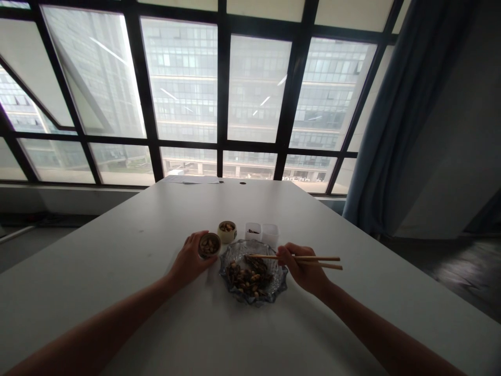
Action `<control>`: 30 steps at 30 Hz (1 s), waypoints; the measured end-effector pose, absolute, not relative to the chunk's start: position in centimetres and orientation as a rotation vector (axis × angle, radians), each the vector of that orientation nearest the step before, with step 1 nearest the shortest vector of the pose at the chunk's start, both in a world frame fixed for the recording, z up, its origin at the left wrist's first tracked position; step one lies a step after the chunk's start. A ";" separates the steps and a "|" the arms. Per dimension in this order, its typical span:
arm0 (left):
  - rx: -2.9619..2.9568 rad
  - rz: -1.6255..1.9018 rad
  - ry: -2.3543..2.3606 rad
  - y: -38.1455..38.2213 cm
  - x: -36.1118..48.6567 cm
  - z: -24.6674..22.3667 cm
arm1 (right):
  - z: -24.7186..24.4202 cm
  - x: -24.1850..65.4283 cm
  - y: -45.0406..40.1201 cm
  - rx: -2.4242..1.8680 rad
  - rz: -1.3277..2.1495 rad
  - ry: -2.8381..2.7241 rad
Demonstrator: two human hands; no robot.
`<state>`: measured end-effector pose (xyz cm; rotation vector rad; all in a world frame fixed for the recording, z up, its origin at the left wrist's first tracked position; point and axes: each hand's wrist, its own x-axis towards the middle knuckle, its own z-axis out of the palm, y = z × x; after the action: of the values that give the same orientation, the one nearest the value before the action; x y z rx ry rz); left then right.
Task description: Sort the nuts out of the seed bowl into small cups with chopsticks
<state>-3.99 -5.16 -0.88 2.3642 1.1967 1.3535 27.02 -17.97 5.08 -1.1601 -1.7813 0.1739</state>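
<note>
Left hand (190,262): fingers and thumb curled round a small round cup (218,239) of brown pieces, just left of the bowl. Second cup (224,240): pale-walled, similarly filled, stood on the white table (129,261) just beyond the first. Glass bowl (256,301): scalloped rim, contained a heap of mixed brown pieces (245,278). White box (271,232): two compartments, dark bits in the left one, stood behind the bowl. Wooden chopsticks (319,258): tips over the bowl's contents, grasped by the right hand (309,270). Blue curtain (391,136): hung far right.
</note>
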 end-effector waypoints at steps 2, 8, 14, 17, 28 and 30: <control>2.363 1.355 1.196 -5.2 -4.0 -0.8 | 5.2 26.8 -18.0 -1.160 0.118 -1.846; 2.359 1.322 1.205 -5.2 -4.0 -0.9 | 5.6 26.4 -18.2 -1.190 0.001 -1.930; 2.356 1.325 1.213 -5.3 -4.0 -0.7 | 5.4 26.4 -18.3 -1.201 0.029 -1.933; 2.355 1.322 1.202 -5.4 -4.0 -0.6 | 5.0 26.7 -18.2 -1.190 0.113 -1.854; 2.356 1.309 1.206 -5.3 -3.9 -0.8 | 3.6 27.6 -15.7 -1.038 0.834 -1.064; 2.356 1.305 1.204 -5.3 -3.9 -0.7 | 3.3 27.8 -15.2 -1.026 0.896 -0.991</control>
<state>-3.92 -5.30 -0.73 2.3558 1.2043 1.3050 27.82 -15.25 3.30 -1.0257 -0.9906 0.8956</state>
